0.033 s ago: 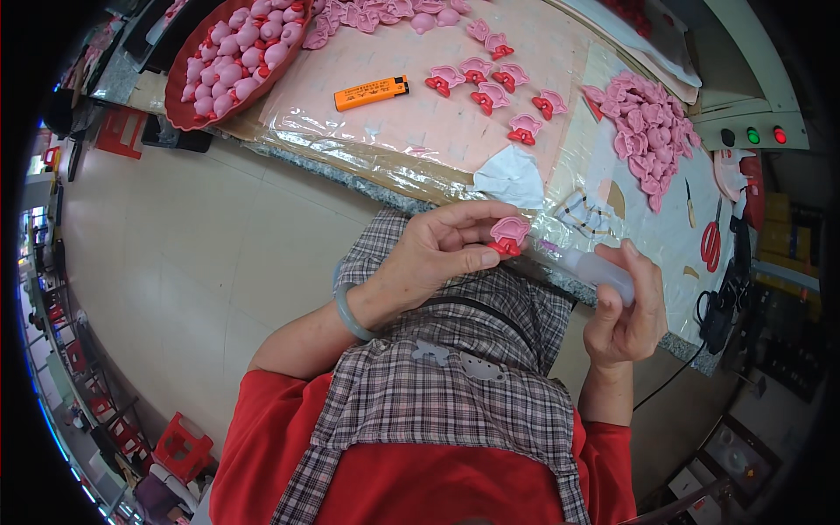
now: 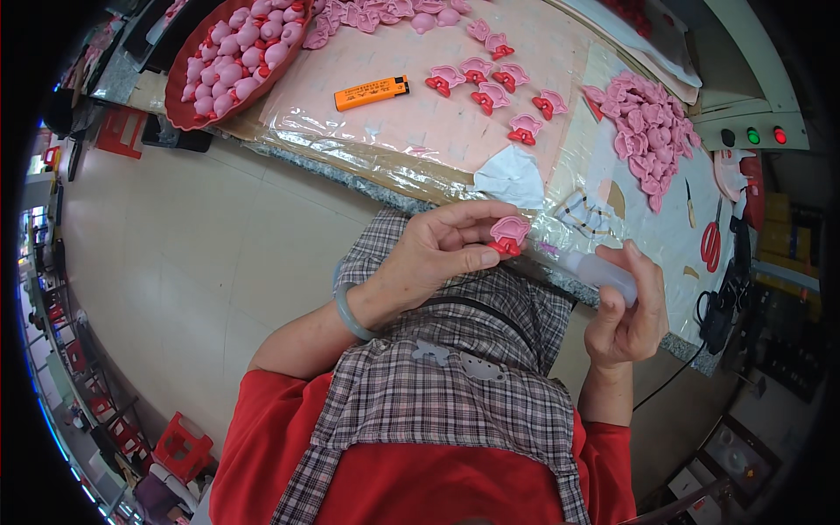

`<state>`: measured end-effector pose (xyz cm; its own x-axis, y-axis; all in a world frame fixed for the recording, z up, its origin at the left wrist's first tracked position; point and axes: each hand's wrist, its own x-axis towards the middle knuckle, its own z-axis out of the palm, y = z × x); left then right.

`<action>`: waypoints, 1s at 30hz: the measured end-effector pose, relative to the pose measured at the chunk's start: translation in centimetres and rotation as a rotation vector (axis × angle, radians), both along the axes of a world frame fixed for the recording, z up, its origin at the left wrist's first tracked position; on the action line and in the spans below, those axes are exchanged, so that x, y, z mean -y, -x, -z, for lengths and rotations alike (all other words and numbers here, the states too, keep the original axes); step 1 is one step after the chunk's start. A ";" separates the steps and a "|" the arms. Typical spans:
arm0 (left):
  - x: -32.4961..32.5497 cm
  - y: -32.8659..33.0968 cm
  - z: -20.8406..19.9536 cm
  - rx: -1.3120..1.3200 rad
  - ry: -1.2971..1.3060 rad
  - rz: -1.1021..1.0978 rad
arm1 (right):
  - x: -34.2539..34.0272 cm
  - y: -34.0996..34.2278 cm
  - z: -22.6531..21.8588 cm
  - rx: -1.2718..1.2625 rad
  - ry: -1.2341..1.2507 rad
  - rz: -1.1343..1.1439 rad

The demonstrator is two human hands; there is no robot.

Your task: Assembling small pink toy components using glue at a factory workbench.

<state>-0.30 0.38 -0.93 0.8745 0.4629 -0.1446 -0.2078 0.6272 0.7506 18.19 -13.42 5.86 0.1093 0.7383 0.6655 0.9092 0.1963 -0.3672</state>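
Note:
Between the thumb and fingers of my left hand (image 2: 446,248) is a small pink plastic hollow piece (image 2: 509,230) with a red bow-shaped part at its lower end. My right hand (image 2: 632,311) grips a translucent squeeze bottle (image 2: 608,278), tilted so its narrow nozzle points left at the pink piece. Whether the nozzle tip touches the piece I cannot tell. Both hands are held over the table's near edge. Beyond them lie several pink pieces with red bows (image 2: 482,85), spread out on the table. A crumpled white cloth (image 2: 510,178) rests just past my left hand.
An orange lighter (image 2: 371,93) lies on the plastic-covered table (image 2: 350,149). At the far left stands a red basin (image 2: 178,96) of pink and red parts. To the right are a pink heap (image 2: 647,127), red-handled scissors (image 2: 711,245) and a machine with lit buttons (image 2: 754,136).
The squeeze bottle has shifted very slightly to the right in my right hand. My left hand and the pink piece look almost still.

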 end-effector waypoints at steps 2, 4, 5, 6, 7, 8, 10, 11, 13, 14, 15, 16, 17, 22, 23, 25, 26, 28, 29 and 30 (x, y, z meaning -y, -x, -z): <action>0.0 0.0 0.1 -0.006 -0.003 -0.010 | 0.2 0.1 0.0 -0.054 -0.010 0.008; 0.1 -0.1 0.2 0.013 0.005 -0.017 | 0.3 0.2 0.0 -0.110 0.022 -0.020; 0.1 -0.1 0.2 0.013 0.005 -0.017 | 0.3 0.2 0.0 -0.110 0.022 -0.020; 0.1 0.0 0.2 0.012 0.013 -0.011 | 0.3 0.3 -0.1 -0.101 0.029 -0.032; 0.1 0.0 0.2 0.011 0.020 -0.005 | 0.2 0.3 -0.1 -0.091 0.036 -0.045; 0.1 0.0 0.1 0.011 0.020 -0.005 | 0.2 0.3 -0.1 -0.091 0.036 -0.045; 0.1 0.0 0.1 0.016 0.014 -0.005 | 0.2 0.3 0.0 -0.094 0.035 -0.059; 0.1 0.0 0.1 0.016 0.014 -0.005 | 0.2 0.3 0.0 -0.094 0.035 -0.059; 0.1 0.0 0.1 0.017 0.008 -0.008 | 0.0 0.4 0.0 -0.065 0.032 -0.066; 0.1 0.0 0.1 0.017 0.008 -0.008 | 0.0 0.4 0.1 -0.065 0.032 -0.066; 0.1 0.0 0.0 0.015 0.009 -0.005 | -0.1 0.5 0.2 -0.062 0.023 -0.066; 0.1 0.0 0.0 0.013 0.009 -0.003 | -0.1 0.5 0.2 -0.058 0.015 -0.065; 0.1 0.0 0.1 0.013 0.009 -0.004 | -0.2 0.6 0.2 -0.058 0.015 -0.066; 0.0 -0.1 0.2 0.014 0.006 0.005 | -0.3 0.7 0.2 -0.026 0.038 -0.058; 0.0 0.0 0.2 0.013 0.006 0.005 | -0.3 0.7 0.2 -0.027 0.038 -0.058; 0.1 0.0 0.2 0.015 0.017 0.004 | -0.3 0.6 0.1 -0.029 0.051 -0.067; 0.1 0.0 0.2 0.014 0.017 0.004 | -0.3 0.6 0.1 -0.029 0.051 -0.068; 0.0 0.0 0.3 0.022 0.027 0.010 | -0.2 0.6 0.3 -0.059 0.049 -0.067; 0.0 0.0 0.3 0.022 0.027 0.010 | -0.2 0.5 0.4 -0.058 0.049 -0.067; 0.1 0.0 0.3 0.024 0.029 0.007 | -0.1 0.3 0.5 -0.125 0.019 -0.040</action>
